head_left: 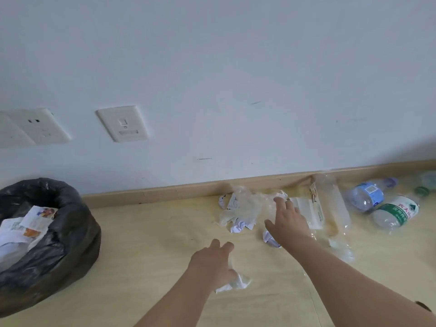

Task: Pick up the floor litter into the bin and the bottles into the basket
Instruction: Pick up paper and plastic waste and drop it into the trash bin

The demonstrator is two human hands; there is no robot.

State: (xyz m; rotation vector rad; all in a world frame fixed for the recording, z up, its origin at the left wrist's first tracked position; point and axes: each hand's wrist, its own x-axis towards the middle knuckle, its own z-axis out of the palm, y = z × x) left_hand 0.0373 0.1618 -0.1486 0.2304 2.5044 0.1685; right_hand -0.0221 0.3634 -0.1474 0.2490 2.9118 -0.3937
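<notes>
reaching for the pile by the wall

my right hand (pixel 286 223) is stretched out with its fingers spread wide and holding nothing. the tips are right at the pile of clear plastic and paper (pixel 245 208), which lies just ahead of them and a bit to the left, close to the baseboard (pixel 165 193). this hand is the nearer one to the pile, so i think it should do the grab. the pile is messy and lumpy and spreads out sideways along the wall, so it has no real point.

my left hand (pixel 213 263) is lower down, near me. i think its thumb pinches a small crumpled paper (pixel 236 283), but the other fingers look straight, so i am not fully sure.

the bin (pixel 70 208) with the black bag is well off to my left, with papers already in it.

two bottles (pixel 382 204) lie on their sides to the right of the pile. their long way runs up and to the right, with the caps toward the wall. a flat clear packet (pixel 330 204) lies between them and the pile. i cannot see the basket.
</notes>
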